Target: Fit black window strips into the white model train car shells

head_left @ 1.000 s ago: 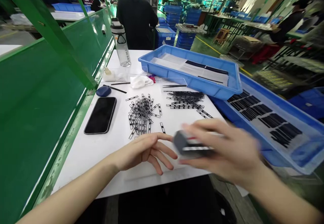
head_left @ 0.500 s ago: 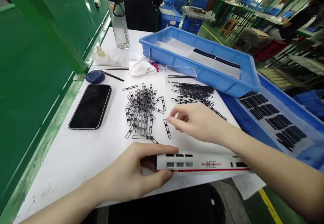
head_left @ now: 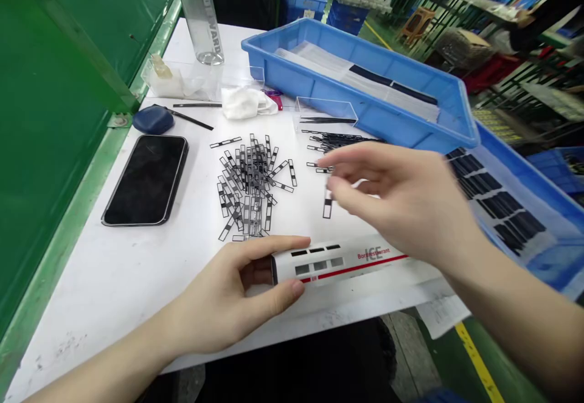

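White toy ICE train car [head_left: 340,263] with a red stripe lies on a white table [head_left: 128,287], near the table's front edge. My left hand [head_left: 228,293] wraps around its left end and holds it tight. My right hand [head_left: 401,202] hangs above the table, just past the train car, with its fingers [head_left: 356,160] bent in a narrow pinch. A small black-and-white strip [head_left: 327,205] is just under them, but I cannot tell if they hold it. Past the train car sits a messy heap of black-and-white strips [head_left: 249,187], and a second heap [head_left: 340,141] lies to its right. A shiny black phone [head_left: 145,179] lies left of the train car. A blue plastic tray [head_left: 387,114] sits far past it.
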Demonstrator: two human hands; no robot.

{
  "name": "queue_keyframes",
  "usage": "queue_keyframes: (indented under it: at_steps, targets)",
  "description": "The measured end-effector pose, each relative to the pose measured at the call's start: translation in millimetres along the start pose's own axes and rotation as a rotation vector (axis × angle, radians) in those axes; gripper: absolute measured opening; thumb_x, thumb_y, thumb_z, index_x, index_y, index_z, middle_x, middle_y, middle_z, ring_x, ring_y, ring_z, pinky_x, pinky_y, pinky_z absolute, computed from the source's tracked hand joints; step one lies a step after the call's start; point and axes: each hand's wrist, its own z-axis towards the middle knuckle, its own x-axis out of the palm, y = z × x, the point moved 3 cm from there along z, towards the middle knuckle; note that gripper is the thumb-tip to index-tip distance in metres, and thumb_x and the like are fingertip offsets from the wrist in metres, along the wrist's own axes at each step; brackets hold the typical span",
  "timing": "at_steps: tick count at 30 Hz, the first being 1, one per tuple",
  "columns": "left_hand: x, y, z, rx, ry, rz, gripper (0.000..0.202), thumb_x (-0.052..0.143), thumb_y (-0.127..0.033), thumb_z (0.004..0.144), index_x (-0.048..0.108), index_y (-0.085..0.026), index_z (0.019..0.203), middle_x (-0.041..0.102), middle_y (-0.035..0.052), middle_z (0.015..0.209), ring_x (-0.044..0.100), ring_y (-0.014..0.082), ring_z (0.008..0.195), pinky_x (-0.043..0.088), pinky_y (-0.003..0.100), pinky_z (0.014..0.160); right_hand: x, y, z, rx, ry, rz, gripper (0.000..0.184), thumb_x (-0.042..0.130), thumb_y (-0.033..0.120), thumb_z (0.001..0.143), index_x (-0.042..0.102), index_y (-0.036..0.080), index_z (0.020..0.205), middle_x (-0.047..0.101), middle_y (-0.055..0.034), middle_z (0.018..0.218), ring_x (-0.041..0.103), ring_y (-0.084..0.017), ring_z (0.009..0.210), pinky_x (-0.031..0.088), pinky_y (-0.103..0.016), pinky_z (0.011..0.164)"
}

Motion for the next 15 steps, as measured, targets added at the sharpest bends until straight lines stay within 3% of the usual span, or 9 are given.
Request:
queue_keyframes:
  at_steps: [3, 7, 10, 15]
  targets:
    - [-0.8, 1, 1, -0.017, 0.028, -0.057, 0.044, 0.082, -0.03, 0.094, 0.072, -0.029, 0.138, 0.08, 0.0052, 0.129, 0.077, 0.0257, 0.118, 0.064, 0.033, 0.101, -9, 0, -48, 0.173, -0.195, 0.121, 0.01, 0.085, 0.024, 0.087, 0.082, 0.026, 0.097, 0.081, 0.0011, 0.078, 0.073, -0.014, 0.058, 0.061, -0.021, 0.055]
    - [-2.4, 3, 2, -0.009, 0.022, -0.048, 0.045, 0.082, -0.027, 0.093, 0.073, -0.031, 0.137, 0.082, 0.0029, 0.113, 0.079, 0.0248, 0.11, 0.065, 0.035, 0.099, 10, -6, -98, 0.305, -0.314, 0.145, 0.008, 0.087, 0.027, 0.086, 0.081, 0.029, 0.091, 0.08, 0.0032, 0.074, 0.068, -0.011, 0.051, 0.059, -0.018, 0.051]
    - [-3.3, 1, 1, 0.004, -0.015, 0.006, 0.044, 0.083, -0.025, 0.093, 0.075, -0.033, 0.135, 0.082, 0.0024, 0.112, 0.08, 0.0232, 0.105, 0.067, 0.033, 0.094, 25, -7, -109, 0.319, -0.362, 0.129, 0.007, 0.083, 0.023, 0.088, 0.082, 0.03, 0.09, 0.079, 0.0027, 0.075, 0.07, -0.013, 0.058, 0.059, -0.02, 0.053]
    - [-3.6, -1, 1, 0.027, -0.017, 0.074, 0.045, 0.083, -0.023, 0.092, 0.075, -0.035, 0.134, 0.081, 0.0024, 0.12, 0.08, 0.0227, 0.103, 0.068, 0.031, 0.091, 29, -4, -109, 0.272, -0.356, 0.12, 0.016, 0.08, 0.018, 0.091, 0.081, 0.033, 0.091, 0.078, 0.0054, 0.08, 0.066, -0.011, 0.063, 0.055, -0.021, 0.057]
